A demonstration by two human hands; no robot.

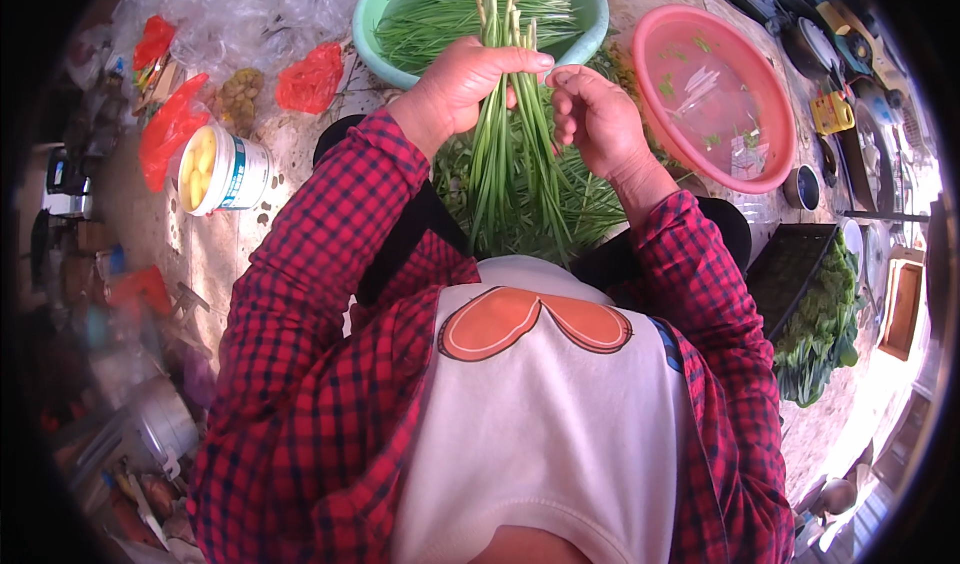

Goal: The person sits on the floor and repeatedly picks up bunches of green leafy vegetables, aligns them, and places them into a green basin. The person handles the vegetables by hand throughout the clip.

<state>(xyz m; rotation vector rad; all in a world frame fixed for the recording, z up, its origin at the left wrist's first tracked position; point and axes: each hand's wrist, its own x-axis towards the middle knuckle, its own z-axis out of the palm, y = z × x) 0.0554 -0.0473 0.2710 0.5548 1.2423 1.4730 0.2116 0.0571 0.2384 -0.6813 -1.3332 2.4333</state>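
My left hand (466,83) is closed around a bunch of Chinese chives (517,144), its thumb laid across the stems. The pale cut ends point up and the green leaves hang down. Just right of the stems is my right hand (596,117), its fingers curled and thumb near the left thumb's tip; whether it pinches anything cannot be made out. Behind the hands, a green plastic basin (367,20) holds many more chives. Below the hands lies a heap of loose greens (592,189) between my knees.
A pink plastic basin (784,106) with leaf scraps is at the right. Leafy greens (817,331) lie beside a black crate (787,271). To the left are a white bucket (247,174) of peeled potatoes or similar, red plastic bags (311,80) and clear plastic sheeting (247,8).
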